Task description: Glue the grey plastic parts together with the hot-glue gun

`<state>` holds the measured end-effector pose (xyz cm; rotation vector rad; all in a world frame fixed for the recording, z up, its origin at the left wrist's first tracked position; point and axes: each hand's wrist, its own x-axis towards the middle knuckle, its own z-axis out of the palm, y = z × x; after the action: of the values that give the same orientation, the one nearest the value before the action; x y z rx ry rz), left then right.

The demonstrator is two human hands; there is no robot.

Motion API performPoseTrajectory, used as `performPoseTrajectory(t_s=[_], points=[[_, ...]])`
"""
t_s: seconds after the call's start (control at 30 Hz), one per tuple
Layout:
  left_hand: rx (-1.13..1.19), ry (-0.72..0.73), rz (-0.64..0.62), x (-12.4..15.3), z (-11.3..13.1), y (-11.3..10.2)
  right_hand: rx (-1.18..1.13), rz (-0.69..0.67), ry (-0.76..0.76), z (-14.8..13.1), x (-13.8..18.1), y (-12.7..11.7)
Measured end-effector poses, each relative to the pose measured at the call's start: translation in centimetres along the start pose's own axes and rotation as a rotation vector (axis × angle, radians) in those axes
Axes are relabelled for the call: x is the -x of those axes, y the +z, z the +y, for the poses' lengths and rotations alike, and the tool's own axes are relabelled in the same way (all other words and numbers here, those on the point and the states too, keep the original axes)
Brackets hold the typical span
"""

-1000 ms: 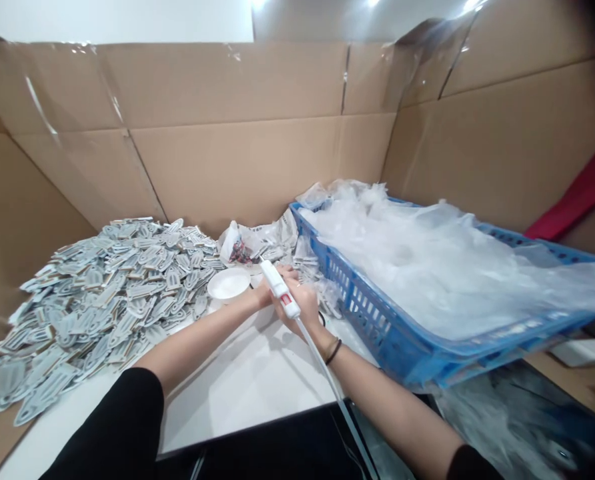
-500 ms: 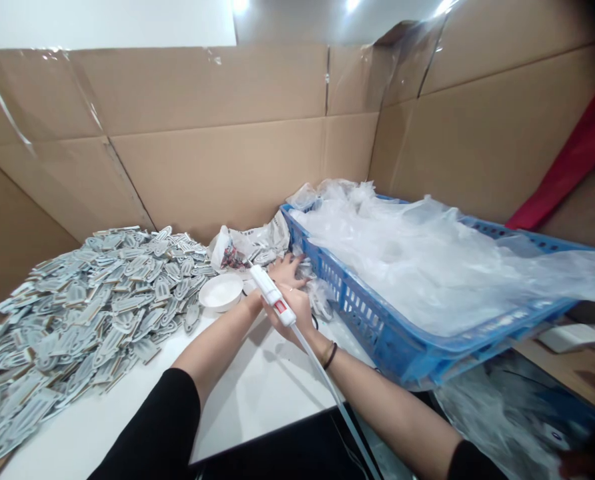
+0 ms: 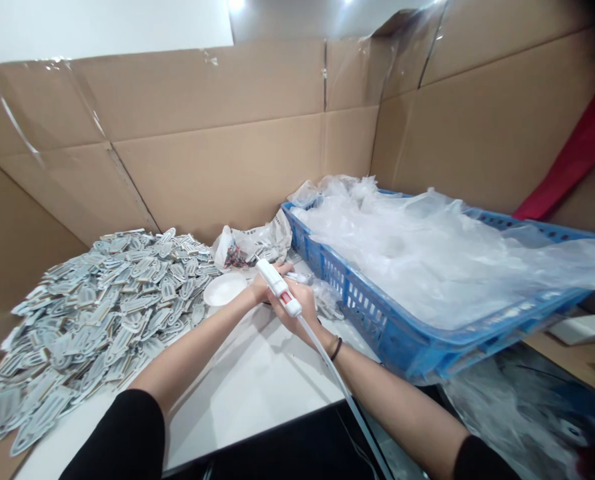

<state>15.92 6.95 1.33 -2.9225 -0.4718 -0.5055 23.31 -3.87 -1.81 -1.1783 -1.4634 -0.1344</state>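
My right hand [image 3: 301,313] is wrapped round a white pen-shaped tool [image 3: 279,287] with a red label, and a clear hose [image 3: 337,383] runs from it back toward me. My left hand [image 3: 262,285] is closed just left of the tool's tip, pinching something small that I cannot make out. Both hands hover over the white tabletop [image 3: 247,387], beside a small white dish [image 3: 224,289]. A big heap of grey tag-shaped pieces [image 3: 102,313] lies to the left of my hands.
A blue plastic crate [image 3: 377,320] lined with clear plastic film [image 3: 427,247] stands on the right. A crumpled bag [image 3: 250,245] lies behind the dish. Cardboard walls [image 3: 217,153] enclose the table on three sides. A red strip [image 3: 577,167] shows at far right.
My left hand reached out with spread fingers toward the crate's corner, then drew back and closed beside the tool tip. The right hand kept hold of the tool.
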Motion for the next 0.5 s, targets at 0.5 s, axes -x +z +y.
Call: performPoseTrajectory(t_s=[0.5], points=[[-0.134,-0.078,0.034,13.1,4.0,-1.7,0.06,0.071,0.098,0.1,-0.3,-0.7]])
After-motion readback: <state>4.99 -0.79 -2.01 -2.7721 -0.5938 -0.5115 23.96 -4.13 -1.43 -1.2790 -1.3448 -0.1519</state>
